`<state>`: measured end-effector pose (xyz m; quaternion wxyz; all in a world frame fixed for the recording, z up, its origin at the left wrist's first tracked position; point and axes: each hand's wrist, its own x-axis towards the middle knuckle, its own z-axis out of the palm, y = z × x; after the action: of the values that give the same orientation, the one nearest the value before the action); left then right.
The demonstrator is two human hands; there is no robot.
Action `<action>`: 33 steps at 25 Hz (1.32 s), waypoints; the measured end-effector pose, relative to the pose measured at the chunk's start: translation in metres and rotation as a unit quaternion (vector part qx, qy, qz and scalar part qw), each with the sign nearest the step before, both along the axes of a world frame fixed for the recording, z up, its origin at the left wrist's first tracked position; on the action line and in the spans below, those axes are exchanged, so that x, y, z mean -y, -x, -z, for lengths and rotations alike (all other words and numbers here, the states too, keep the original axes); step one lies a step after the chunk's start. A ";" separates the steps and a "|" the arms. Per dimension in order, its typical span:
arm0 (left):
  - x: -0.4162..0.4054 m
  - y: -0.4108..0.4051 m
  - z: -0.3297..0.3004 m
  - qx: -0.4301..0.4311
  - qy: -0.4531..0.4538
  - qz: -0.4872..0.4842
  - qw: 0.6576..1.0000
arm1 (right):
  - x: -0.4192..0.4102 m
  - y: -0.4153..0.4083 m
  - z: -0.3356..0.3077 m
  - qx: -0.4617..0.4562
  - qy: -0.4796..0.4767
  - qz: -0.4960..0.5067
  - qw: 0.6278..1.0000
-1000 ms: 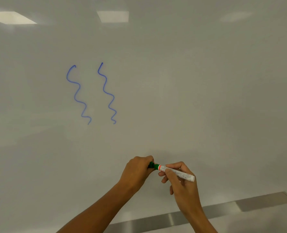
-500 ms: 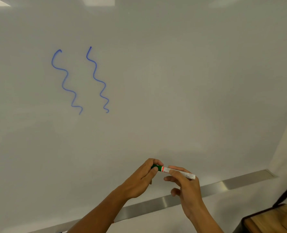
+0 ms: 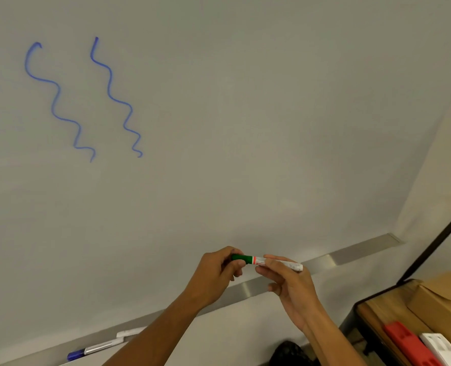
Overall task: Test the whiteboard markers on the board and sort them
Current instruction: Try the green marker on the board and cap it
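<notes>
A white marker with a green cap lies level in front of the lower part of the whiteboard. My left hand pinches the green cap end. My right hand grips the white barrel. The cap sits on the marker. Two wavy blue lines are drawn on the board at the upper left. A blue-capped marker lies on the metal tray at the lower left, partly behind my left forearm.
A small wooden table with a black frame stands at the lower right. It carries a cardboard box, a red block and a white block. A dark object sits low between my arms.
The view has tilted down and right, so the blue lines shifted up-left and the table came into sight. Both hands stay on the green-capped marker, lower in front of the board.
</notes>
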<state>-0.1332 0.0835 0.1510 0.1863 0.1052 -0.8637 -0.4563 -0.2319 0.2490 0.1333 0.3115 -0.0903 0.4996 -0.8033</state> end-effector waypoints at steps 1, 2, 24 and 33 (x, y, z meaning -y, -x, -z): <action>-0.003 0.000 0.000 0.002 0.001 0.004 1.000 | -0.004 0.001 0.003 0.012 0.010 -0.005 1.000; -0.007 0.000 0.000 0.006 0.000 0.009 1.000 | -0.009 0.004 0.006 0.022 0.019 -0.011 1.000; -0.072 0.015 0.079 0.131 0.007 0.042 0.991 | -0.094 0.017 0.072 0.034 -0.116 -0.008 0.993; -0.094 0.042 0.157 0.253 -0.006 0.051 0.966 | -0.138 0.046 0.138 -0.027 -0.264 -0.032 0.964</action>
<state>-0.1749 0.1776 -0.0059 -0.0622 0.1743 -0.8840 -0.4293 -0.2783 0.3870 -0.0043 0.3365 -0.0428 0.6988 -0.6298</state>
